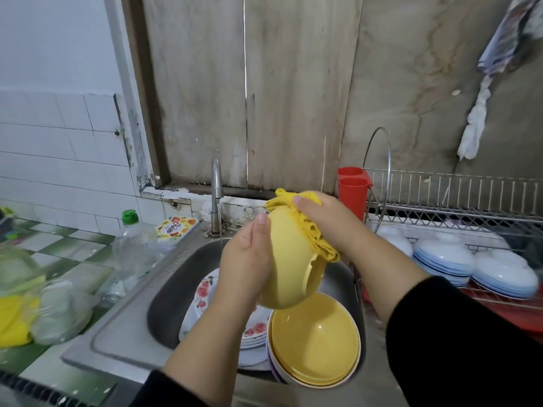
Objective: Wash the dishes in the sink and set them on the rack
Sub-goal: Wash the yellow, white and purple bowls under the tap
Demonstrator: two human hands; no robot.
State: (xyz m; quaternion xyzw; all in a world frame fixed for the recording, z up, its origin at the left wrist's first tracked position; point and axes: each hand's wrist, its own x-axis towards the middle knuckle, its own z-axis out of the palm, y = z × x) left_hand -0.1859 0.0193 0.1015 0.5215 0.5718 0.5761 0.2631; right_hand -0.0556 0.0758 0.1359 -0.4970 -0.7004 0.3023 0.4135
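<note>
Over steel sink, smooth yellow bowl

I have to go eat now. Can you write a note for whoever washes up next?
Left hand holds the yellow plastic bowl over the steel sink. Right hand presses the yellow cloth on it.
Done: white and blue plates sit on the wire rack.
Left: this bowl, stacked yellow bowls and flowered plates in the sink.

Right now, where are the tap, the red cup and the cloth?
tap (216,183), head view, on its upright spout.
red cup (352,195), head view, on its side wall.
cloth (313,235), head view, on its folds over the bowl.
</note>
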